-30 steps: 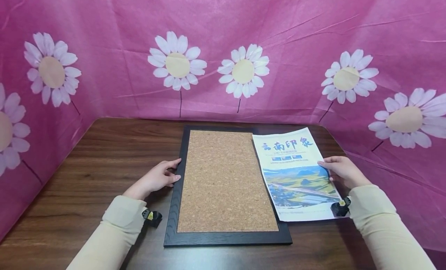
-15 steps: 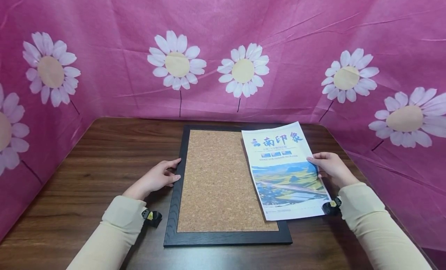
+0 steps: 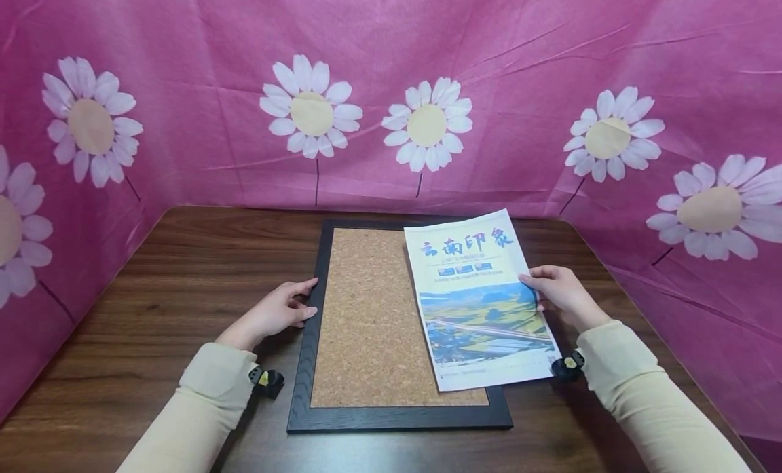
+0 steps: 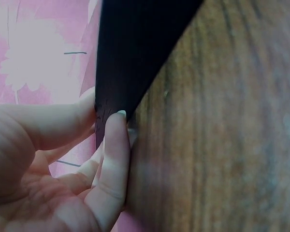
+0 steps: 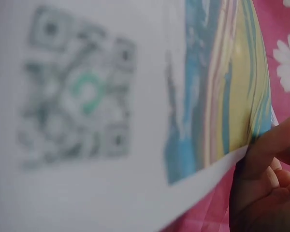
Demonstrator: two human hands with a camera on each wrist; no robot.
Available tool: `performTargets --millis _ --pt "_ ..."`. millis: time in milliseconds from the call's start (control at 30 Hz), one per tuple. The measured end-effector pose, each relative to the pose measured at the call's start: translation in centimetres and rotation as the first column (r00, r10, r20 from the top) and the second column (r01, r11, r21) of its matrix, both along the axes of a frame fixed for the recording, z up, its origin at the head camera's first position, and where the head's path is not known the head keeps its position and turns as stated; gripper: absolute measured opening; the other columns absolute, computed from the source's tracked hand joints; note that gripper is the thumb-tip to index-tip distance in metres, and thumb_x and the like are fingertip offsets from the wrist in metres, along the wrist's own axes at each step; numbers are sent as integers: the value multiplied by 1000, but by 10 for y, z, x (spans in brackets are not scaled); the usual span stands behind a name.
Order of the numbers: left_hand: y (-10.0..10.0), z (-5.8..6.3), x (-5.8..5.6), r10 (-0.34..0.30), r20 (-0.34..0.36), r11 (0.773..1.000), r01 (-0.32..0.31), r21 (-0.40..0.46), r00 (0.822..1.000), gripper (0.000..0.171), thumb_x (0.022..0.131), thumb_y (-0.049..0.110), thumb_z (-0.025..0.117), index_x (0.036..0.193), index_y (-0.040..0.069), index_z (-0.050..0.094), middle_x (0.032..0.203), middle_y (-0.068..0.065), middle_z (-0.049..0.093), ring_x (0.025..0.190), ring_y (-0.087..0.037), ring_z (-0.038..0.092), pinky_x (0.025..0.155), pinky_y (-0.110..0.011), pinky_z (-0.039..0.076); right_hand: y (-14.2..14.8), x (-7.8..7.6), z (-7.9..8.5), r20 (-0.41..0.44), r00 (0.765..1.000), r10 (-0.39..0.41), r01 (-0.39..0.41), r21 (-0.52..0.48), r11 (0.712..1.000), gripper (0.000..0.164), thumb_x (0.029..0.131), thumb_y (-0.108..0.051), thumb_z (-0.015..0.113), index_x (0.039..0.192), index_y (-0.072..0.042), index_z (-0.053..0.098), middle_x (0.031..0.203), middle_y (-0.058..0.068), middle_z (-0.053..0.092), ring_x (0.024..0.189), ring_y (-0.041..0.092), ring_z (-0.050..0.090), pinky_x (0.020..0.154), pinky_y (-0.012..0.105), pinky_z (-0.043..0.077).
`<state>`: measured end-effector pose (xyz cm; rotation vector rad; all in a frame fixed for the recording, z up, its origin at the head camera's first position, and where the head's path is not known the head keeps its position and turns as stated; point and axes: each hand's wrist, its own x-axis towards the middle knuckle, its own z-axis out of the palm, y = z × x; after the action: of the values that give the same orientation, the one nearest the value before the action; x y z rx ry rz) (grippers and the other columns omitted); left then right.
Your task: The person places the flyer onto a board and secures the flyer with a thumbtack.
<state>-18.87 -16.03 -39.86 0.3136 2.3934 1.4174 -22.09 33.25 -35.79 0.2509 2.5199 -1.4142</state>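
Observation:
A cork board (image 3: 373, 317) in a black frame lies flat on the wooden table in the head view. At its left edge, my left hand (image 3: 275, 315) rests fingertips and thumb against the outer side of the black frame (image 4: 123, 53). My right hand (image 3: 568, 295) pinches the right edge of a printed poster (image 3: 482, 310), thumb on top and fingers behind. Chinese lettering and a landscape picture cover the sheet. It slants over the right part of the cork, hiding most of the frame's right side. In the right wrist view, a QR code fills the near corner of the poster (image 5: 217, 87).
The brown wood-grain table (image 3: 183, 283) extends around the board. Behind it and at both sides hangs a pink cloth (image 3: 366, 25) printed with white daisies. Each sleeve cuff carries a small black camera, such as the wrist camera (image 3: 266, 382) on the left.
My right hand has carried the poster leftward, from beside the board to over the right part of the cork. The left hand and the framed board have stayed put.

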Motion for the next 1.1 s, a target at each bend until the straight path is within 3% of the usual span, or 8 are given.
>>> performTargets --millis 733,1100 --pt "0 0 1 15 15 1000 -15 -22 1000 63 96 2 60 151 -5 31 137 -34 37 94 -22 60 77 -35 60 -59 7 -3 1 1000 27 -27 -150 988 53 101 -27 58 136 10 43 85 0 69 68 11 67 56 21 55" --pt "-2 -2 -1 3 2 1000 -3 -16 1000 63 97 2 59 151 -6 30 138 -36 37 95 -23 60 77 -36 60 -84 7 -10 53 997 49 -35 -241 970 48 101 -23 57 134 9 44 88 3 71 70 12 69 55 19 54"
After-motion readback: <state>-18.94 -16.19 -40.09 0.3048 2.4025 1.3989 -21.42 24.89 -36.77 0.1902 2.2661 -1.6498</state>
